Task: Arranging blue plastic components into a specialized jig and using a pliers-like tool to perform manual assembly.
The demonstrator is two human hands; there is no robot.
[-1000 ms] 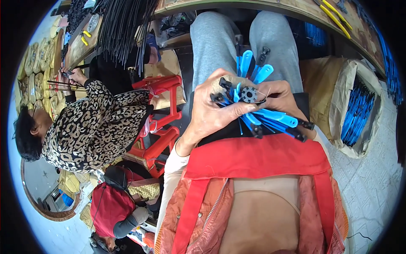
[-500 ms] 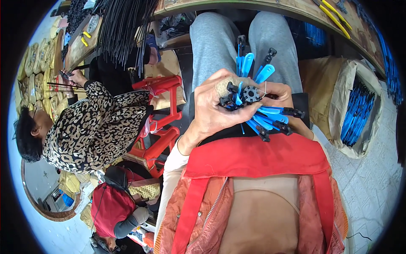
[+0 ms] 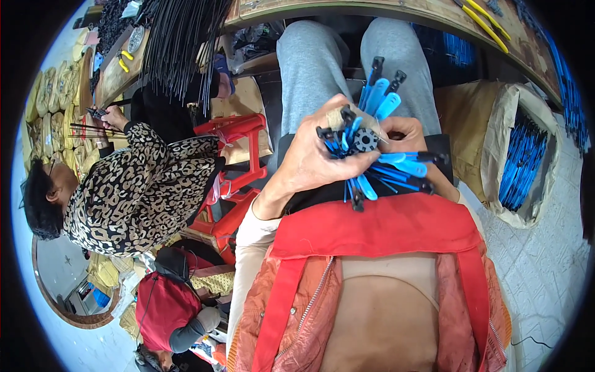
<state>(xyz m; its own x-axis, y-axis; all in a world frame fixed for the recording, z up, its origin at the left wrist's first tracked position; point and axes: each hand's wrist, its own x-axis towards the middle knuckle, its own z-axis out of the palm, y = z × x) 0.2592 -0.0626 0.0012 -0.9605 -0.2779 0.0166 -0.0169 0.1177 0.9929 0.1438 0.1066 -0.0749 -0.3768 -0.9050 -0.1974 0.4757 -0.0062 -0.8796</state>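
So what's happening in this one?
The seated person's left hand grips a bundle of blue strips with black ends. The right hand is at its other side, grip partly hidden. An open sack of blue rods stands at right; a co-worker at left handles dark pieces.

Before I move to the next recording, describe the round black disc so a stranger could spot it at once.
Start at the grey trouser legs, upper centre, and drop to the left hand and right hand below them. Between the two, the black disc faces the camera among blue strips. Its round, notched rim sets it apart from those long, thin strips.
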